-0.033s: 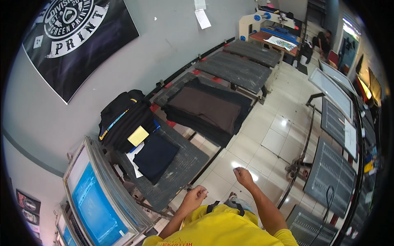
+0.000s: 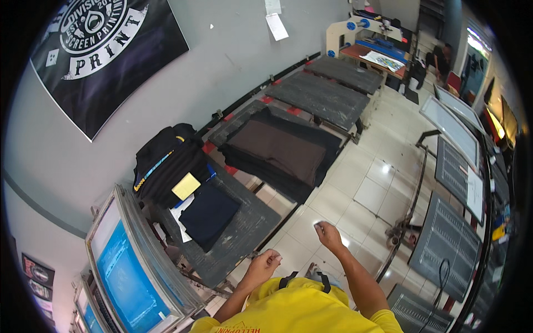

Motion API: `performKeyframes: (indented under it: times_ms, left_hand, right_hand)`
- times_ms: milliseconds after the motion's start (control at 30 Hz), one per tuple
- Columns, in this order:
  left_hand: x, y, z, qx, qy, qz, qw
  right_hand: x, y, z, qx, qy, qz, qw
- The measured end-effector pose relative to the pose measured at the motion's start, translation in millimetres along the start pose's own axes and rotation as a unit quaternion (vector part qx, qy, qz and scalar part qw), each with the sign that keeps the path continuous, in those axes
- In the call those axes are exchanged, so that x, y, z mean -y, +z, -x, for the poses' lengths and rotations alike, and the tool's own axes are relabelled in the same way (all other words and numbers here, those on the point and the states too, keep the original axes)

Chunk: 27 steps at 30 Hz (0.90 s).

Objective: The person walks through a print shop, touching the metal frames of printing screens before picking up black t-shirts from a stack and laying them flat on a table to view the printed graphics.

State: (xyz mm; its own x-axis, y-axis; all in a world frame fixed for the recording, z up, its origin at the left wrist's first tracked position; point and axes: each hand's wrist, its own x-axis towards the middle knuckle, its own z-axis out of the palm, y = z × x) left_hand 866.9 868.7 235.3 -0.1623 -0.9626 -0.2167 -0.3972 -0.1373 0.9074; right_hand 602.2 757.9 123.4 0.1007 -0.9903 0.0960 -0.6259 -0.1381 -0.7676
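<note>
Two hands [image 2: 264, 267] [image 2: 330, 237], each grip curled closed, dark folded cloth [image 2: 210, 216] on grey board [image 2: 252, 222], blue screen [image 2: 129, 277] left

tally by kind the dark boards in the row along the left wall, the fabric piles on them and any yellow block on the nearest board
Dark boards: 4
Fabric piles: 3 (one navy, one black, one brown-topped)
Yellow block: 1
Total: 8
</note>
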Motion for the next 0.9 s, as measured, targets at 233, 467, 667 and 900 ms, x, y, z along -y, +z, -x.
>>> performKeyframes:
  times_ms: [233, 467, 667, 900]
  left_hand:
    - [-60.8, 20.1, -89.8, -0.076, 0.023, -0.060, 0.995]
    - [-60.2, 27.3, -172.8, -0.150, 0.036, -0.127, 0.980]
    - [-53.5, 20.8, -272.8, -0.250, 0.041, -0.117, 0.960]
    - [-35.4, 23.5, -311.7, -0.357, -0.028, 0.019, 0.933]
  right_hand:
    - [59.2, -48.1, -151.3, -0.003, -0.195, 0.058, 0.979]
    - [46.1, -22.9, -207.0, 0.061, -0.293, 0.201, 0.933]
    - [31.6, -31.3, -266.1, 0.194, -0.214, 0.058, 0.956]
    - [33.6, -45.4, -285.4, 0.247, -0.376, 0.142, 0.882]
